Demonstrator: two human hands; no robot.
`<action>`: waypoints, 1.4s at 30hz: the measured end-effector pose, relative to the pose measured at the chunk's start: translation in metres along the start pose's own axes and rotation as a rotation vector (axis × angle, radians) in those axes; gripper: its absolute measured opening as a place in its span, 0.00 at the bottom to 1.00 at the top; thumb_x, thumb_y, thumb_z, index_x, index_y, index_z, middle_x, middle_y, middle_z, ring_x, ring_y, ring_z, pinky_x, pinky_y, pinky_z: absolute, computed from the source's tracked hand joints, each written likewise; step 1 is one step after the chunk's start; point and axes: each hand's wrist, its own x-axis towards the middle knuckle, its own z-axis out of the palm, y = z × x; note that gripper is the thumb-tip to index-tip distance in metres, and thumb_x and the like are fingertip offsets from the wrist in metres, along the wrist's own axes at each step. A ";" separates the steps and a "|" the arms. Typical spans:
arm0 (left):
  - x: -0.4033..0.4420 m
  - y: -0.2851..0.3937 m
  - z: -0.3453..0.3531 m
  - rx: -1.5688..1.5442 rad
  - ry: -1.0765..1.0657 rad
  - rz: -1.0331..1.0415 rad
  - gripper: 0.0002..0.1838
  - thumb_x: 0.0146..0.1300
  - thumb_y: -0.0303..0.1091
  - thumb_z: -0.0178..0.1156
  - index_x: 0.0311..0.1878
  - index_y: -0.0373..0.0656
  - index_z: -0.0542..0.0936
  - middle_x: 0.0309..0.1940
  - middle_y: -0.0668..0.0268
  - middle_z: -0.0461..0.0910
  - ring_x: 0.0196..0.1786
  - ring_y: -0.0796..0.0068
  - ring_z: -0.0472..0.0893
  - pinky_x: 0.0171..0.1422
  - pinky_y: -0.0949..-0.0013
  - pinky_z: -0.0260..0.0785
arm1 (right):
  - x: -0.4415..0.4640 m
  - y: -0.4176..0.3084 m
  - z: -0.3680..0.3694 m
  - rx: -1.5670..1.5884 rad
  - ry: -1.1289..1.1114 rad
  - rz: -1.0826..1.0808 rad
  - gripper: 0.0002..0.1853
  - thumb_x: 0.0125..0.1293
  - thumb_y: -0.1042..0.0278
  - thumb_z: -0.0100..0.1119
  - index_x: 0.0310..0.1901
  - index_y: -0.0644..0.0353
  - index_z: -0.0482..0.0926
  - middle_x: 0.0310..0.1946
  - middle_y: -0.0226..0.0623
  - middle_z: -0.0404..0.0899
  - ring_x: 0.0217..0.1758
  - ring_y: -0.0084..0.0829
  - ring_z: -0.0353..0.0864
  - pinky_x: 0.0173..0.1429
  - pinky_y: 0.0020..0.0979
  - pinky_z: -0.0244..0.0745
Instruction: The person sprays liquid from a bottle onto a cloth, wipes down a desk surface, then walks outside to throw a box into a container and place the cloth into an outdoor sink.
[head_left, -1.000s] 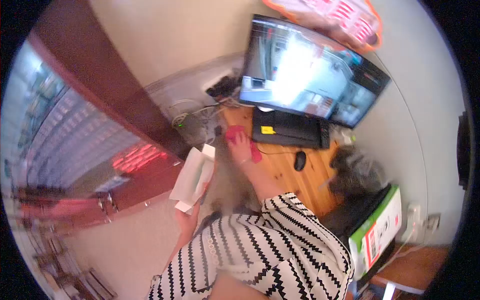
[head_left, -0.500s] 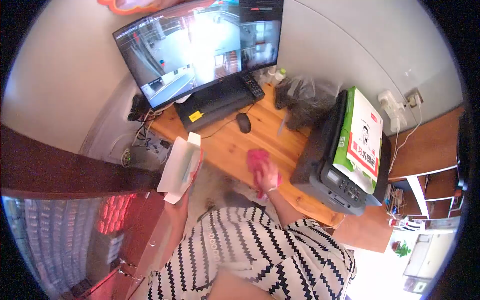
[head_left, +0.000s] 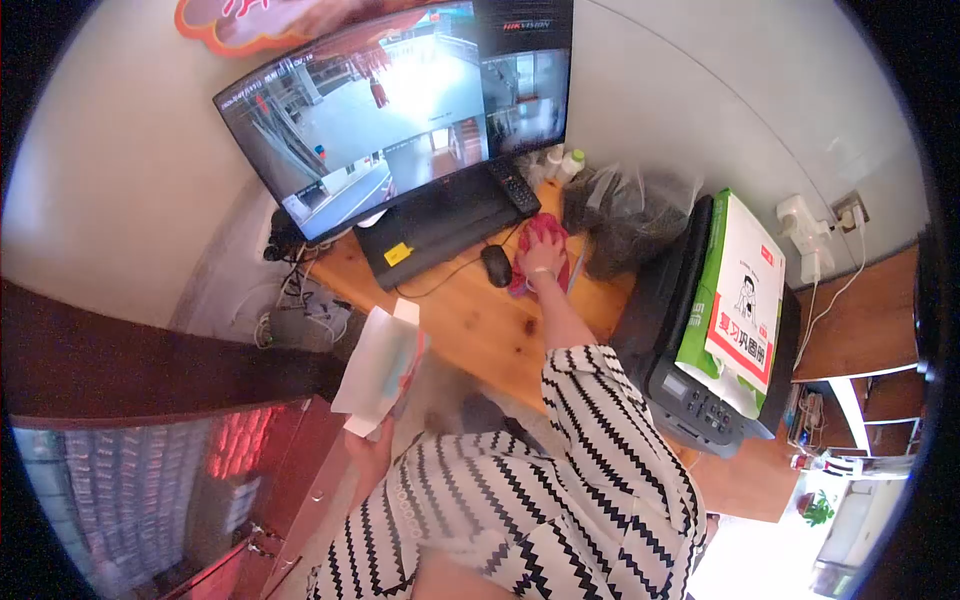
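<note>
My right hand [head_left: 542, 256] lies on a crumpled pink-red cloth [head_left: 549, 222], pressing it to the wooden desk [head_left: 480, 325]. Just left of that hand sits a black computer mouse [head_left: 496, 265], its cable running toward the monitor. Down on the left, my left hand [head_left: 374, 452] grips a white open cardboard box [head_left: 372, 362] by its lower end, held beside the desk's front edge. Some of the left fingers are hidden behind the box.
A large monitor [head_left: 400, 120] stands over a black flat box [head_left: 430, 228] with a remote control [head_left: 513, 188]. Right of my hand are a dark plastic bag [head_left: 630, 225] and a black printer [head_left: 690, 400] with booklets [head_left: 745, 300] on top. Cables [head_left: 295, 290] hang at left.
My right hand has slid the cloth away from the desk's front edge to the back, beside the mouse and bag. The box stays in my left hand; the view has shifted slightly.
</note>
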 end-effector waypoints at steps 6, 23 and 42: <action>0.007 -0.007 0.009 -0.086 0.116 0.002 0.20 0.51 0.24 0.64 0.50 0.33 0.74 0.47 0.56 0.76 0.50 0.66 0.76 0.55 0.65 0.65 | -0.102 0.026 0.001 -0.015 0.082 -0.421 0.29 0.51 0.57 0.60 0.58 0.41 0.70 0.62 0.36 0.62 0.68 0.49 0.52 0.66 0.56 0.53; 0.020 -0.002 0.017 -0.241 0.011 0.092 0.20 0.54 0.22 0.61 0.52 0.32 0.72 0.52 0.54 0.73 0.56 0.65 0.73 0.61 0.67 0.61 | -0.072 0.126 0.017 0.199 0.611 0.280 0.30 0.54 0.58 0.59 0.60 0.54 0.67 0.62 0.51 0.58 0.67 0.55 0.52 0.69 0.50 0.52; -0.003 -0.021 0.004 -0.102 0.023 0.057 0.19 0.53 0.21 0.62 0.50 0.31 0.73 0.50 0.53 0.74 0.52 0.62 0.75 0.57 0.66 0.65 | -0.294 0.075 -0.075 -0.099 -0.192 -0.389 0.27 0.50 0.59 0.61 0.53 0.56 0.71 0.50 0.47 0.71 0.54 0.50 0.69 0.48 0.47 0.75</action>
